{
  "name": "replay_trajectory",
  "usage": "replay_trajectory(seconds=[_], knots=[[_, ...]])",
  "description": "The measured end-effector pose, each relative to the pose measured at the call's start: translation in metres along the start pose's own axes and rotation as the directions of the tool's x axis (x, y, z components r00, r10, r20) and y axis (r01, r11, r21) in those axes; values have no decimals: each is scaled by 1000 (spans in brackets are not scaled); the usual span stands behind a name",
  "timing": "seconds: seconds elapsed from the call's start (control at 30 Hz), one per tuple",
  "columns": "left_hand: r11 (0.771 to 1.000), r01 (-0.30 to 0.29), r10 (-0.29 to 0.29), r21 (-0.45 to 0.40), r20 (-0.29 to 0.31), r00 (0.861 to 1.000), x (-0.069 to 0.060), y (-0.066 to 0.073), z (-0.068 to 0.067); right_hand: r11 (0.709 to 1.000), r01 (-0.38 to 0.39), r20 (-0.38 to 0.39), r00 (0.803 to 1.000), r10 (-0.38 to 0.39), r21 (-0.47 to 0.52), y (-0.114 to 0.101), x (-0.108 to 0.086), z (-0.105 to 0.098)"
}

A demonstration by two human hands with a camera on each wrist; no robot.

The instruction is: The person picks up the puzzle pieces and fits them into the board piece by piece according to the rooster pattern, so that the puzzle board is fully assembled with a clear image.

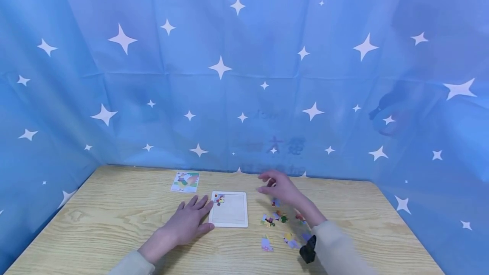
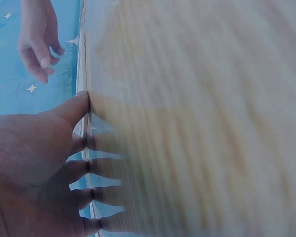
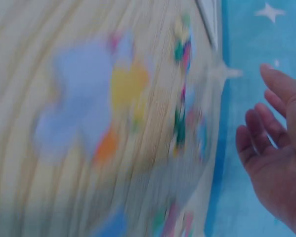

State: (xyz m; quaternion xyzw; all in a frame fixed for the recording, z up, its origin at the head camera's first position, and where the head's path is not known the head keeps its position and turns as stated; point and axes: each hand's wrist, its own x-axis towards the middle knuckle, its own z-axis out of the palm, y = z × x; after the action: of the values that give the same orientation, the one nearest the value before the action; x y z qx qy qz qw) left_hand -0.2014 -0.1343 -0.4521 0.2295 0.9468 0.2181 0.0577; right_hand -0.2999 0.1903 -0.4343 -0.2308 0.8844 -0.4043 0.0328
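Your left hand (image 1: 187,223), lower centre of the frame, lies with fingers spread at the left edge of the white tray (image 1: 234,214), gripping nothing. Your right hand (image 1: 281,189), right of centre, is raised over the surface (image 1: 114,215), fingers loosely bent, nothing visible in them. Set pieces (image 1: 219,199) occupy the tray's upper left corner. Loose puzzle pieces (image 1: 266,244) lie scattered at lower right of centre; a picture card (image 1: 185,182) lies left of centre.
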Motion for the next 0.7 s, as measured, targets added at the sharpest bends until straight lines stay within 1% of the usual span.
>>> replay_trajectory(seconds=[0.1, 0.23, 0.4, 0.57, 0.7], knots=[[1000, -18, 18, 0, -9, 1000, 0, -4, 3, 999, -35, -10, 999, 35, -11, 11, -11, -13], [999, -32, 32, 7, -31, 999, 2, -11, 10, 997, -74, -1, 997, 74, -38, 20, -20, -21], [999, -41, 42, 4, -54, 998, 4, -16, 15, 991, -108, 6, 994, 109, -75, 27, -27, -24], [999, -46, 45, -10, -59, 997, 4, -16, 16, 984, -137, 14, 990, 139, -111, 32, -30, -24], [999, -34, 33, -22, -52, 998, 4, -16, 16, 984, -131, 32, 990, 135, -119, 36, -32, -24]])
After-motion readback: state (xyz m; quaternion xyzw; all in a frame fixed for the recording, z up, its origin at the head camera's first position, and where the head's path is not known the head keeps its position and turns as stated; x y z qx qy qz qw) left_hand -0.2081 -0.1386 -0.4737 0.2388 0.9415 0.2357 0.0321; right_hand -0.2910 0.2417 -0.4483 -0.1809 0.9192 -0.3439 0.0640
